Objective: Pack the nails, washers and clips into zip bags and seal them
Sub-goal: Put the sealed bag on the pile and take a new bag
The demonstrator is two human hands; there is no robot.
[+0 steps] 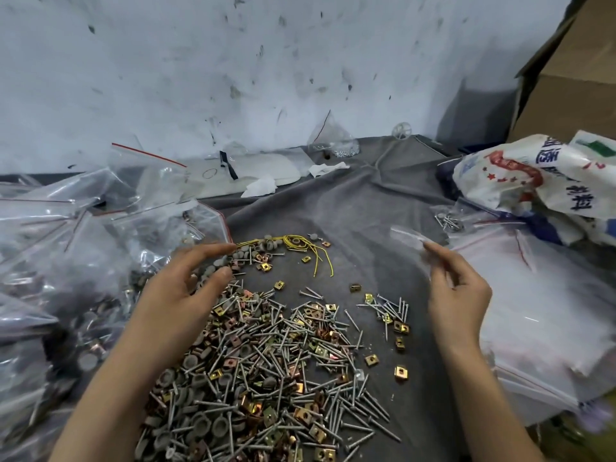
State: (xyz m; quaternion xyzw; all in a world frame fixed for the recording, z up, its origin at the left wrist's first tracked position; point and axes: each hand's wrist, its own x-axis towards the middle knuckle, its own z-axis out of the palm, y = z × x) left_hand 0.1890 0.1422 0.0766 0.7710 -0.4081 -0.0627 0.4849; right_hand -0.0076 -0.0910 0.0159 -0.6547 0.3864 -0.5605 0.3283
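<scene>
Reaching my loose-fingered, empty left grip [186, 288] over grey round washers [266, 245]; right grip [458, 295] pinches clear plastic zip bag [408, 235], likely filling next.

Bare left forearm [110, 378] enters from lower left. The left hand [186, 288] is palm down, fingers straight, slightly spread, pointing up-right. Bare right forearm [483, 395] enters from lower right. The right hand [458, 295] is raised and motion-blurred, fingers curled; index and thumb appear to pinch a clear zip bag [411, 236].
</scene>
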